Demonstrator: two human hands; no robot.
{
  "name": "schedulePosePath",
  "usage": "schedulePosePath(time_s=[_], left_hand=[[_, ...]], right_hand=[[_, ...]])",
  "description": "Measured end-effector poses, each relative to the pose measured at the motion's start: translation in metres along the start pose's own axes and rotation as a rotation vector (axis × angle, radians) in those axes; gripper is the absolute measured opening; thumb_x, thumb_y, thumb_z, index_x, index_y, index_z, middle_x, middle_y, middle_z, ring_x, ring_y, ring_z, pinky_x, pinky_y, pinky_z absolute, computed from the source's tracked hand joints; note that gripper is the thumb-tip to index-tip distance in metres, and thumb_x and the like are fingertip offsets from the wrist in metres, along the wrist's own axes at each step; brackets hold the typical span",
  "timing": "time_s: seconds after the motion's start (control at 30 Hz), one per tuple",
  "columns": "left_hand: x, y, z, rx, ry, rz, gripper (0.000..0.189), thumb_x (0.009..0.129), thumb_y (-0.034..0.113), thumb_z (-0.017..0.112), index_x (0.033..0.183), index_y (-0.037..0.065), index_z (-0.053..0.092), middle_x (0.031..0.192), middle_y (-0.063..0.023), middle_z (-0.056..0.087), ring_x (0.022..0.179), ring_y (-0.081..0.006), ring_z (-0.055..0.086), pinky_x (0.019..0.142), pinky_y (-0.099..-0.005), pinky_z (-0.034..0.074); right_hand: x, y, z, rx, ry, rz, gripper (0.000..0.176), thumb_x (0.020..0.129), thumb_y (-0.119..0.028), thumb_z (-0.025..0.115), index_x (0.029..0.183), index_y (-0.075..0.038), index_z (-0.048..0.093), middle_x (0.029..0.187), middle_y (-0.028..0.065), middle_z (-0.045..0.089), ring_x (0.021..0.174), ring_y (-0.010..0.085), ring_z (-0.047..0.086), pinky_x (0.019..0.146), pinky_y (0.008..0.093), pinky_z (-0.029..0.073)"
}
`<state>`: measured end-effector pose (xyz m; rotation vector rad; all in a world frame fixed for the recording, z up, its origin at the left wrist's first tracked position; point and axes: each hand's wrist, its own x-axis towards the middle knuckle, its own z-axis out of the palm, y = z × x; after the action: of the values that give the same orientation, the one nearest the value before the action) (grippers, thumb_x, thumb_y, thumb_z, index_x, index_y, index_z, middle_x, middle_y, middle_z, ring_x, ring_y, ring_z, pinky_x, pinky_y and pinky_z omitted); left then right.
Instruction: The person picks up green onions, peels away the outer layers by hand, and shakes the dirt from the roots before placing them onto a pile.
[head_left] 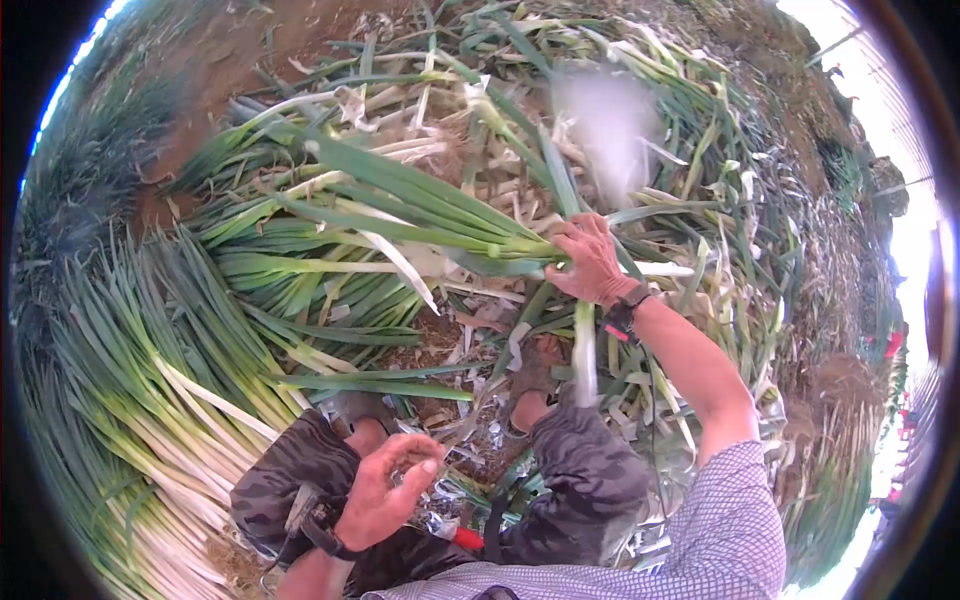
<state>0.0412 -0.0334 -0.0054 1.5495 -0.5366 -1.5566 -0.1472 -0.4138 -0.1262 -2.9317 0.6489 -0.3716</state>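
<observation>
My right hand (590, 262) is closed around a long green onion (470, 225), its leaves fanning out to the upper left. A white stem (585, 350) hangs below that hand, blurred, close to my right knee. Over my other knee is my left hand (388, 492), its fingers loosely curled and apart from the thumb, with nothing visible between them. A pile of loose green onions (320, 265) lies in front of my feet, beneath the leaves of the held one.
Many green onions with pale stems (170, 440) lie side by side at my left. Peeled leaves and scraps (700, 240) cover the ground ahead and to the right. A red object (467, 538) shows between my legs. Bare soil (225, 75) shows at the upper left.
</observation>
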Motion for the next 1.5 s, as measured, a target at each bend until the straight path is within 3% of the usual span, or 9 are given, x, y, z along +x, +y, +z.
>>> schedulePosePath(time_s=[0.43,0.53,0.6,0.7,0.9,1.0,1.1,1.3,1.5], left_hand=[[0.098,0.044,0.080,-0.640,0.405,0.587,0.023,0.098,0.016,0.060,0.115,0.001,0.063,0.117,-0.0127,0.068,0.113,-0.0230,0.060,0.104,-0.0366,0.041],[0.058,0.048,0.045,-0.726,0.270,0.715,0.029,0.098,0.033,0.059,0.093,0.004,0.064,0.094,-0.0112,0.070,0.088,-0.0262,0.070,0.081,-0.0423,0.057],[-0.003,0.081,-0.013,-0.869,0.376,0.897,0.034,0.093,0.041,0.064,0.084,0.008,0.060,0.070,-0.0042,0.058,0.070,-0.0227,0.062,0.071,-0.0371,0.055],[-0.047,0.089,-0.160,-0.855,0.371,1.116,0.029,0.093,0.034,0.063,0.079,0.011,0.053,0.067,-0.0013,0.051,0.060,-0.0157,0.049,0.067,-0.0377,0.043],[0.012,0.086,-0.144,-1.082,0.411,0.768,0.029,0.092,0.034,0.063,0.078,0.012,0.051,0.067,-0.0026,0.053,0.052,-0.0142,0.047,0.057,-0.0383,0.041],[0.027,0.096,-0.125,-1.078,0.217,0.736,0.032,0.094,0.039,0.061,0.079,0.012,0.052,0.072,-0.0028,0.056,0.053,-0.0126,0.048,0.057,-0.0357,0.042],[0.026,0.108,-0.127,-1.027,0.138,0.800,0.038,0.095,0.047,0.061,0.082,0.011,0.054,0.081,-0.0036,0.060,0.055,-0.0110,0.050,0.057,-0.0339,0.042],[0.083,0.068,-0.168,-1.064,0.248,0.687,0.040,0.092,0.048,0.067,0.085,0.010,0.057,0.084,-0.0056,0.062,0.058,-0.0099,0.055,0.053,-0.0307,0.043],[0.145,0.059,-0.206,-1.098,0.451,0.712,0.040,0.094,0.047,0.065,0.086,0.008,0.060,0.082,-0.0045,0.063,0.059,-0.0128,0.056,0.060,-0.0309,0.046]], right_hand=[[-0.007,-0.180,-0.093,0.329,0.017,-0.247,0.030,0.073,-0.024,0.077,0.095,-0.008,0.064,0.091,0.0092,0.061,0.095,0.0291,0.058,0.097,0.0427,0.041],[-0.052,-0.134,-0.079,0.028,-0.376,-0.122,0.034,0.073,-0.011,0.069,0.106,-0.007,0.064,0.087,0.0087,0.063,0.084,0.0276,0.060,0.076,0.0433,0.046],[-0.136,-0.018,-0.088,-0.233,-0.911,0.532,0.038,0.079,-0.024,0.070,0.115,-0.014,0.067,0.101,0.0164,0.069,0.092,0.0309,0.068,0.077,0.0470,0.055],[-0.341,0.144,-0.157,-0.509,-0.819,0.712,0.061,0.087,-0.032,0.063,0.146,-0.029,0.047,0.111,0.0145,0.070,0.097,0.0338,0.068,0.084,0.0467,0.055],[-0.162,-0.063,-0.186,0.442,0.136,0.601,0.066,0.078,-0.025,0.081,0.132,0.001,0.054,0.126,0.0190,0.061,0.117,0.0326,0.059,0.105,0.0396,0.043],[-0.074,-0.165,-0.154,0.598,-0.340,0.167,0.094,0.075,-0.037,0.085,0.148,-0.005,0.036,0.149,0.0211,0.038,0.137,0.0350,0.038,0.112,0.0492,0.036],[-0.032,-0.188,-0.087,0.781,-0.918,0.181,0.059,0.087,-0.037,0.073,0.132,-0.005,0.054,0.118,0.0135,0.065,0.102,0.0250,0.064,0.079,0.0370,0.055],[0.003,-0.230,-0.031,0.379,-0.321,-0.298,0.038,0.091,-0.033,0.069,0.112,-0.001,0.064,0.082,0.0113,0.069,0.076,0.0188,0.066,0.072,0.0324,0.053],[0.041,-0.229,0.030,0.862,-0.515,0.291,0.031,0.093,-0.028,0.068,0.107,-0.001,0.067,0.075,0.0088,0.069,0.064,0.0180,0.066,0.064,0.0366,0.053]])
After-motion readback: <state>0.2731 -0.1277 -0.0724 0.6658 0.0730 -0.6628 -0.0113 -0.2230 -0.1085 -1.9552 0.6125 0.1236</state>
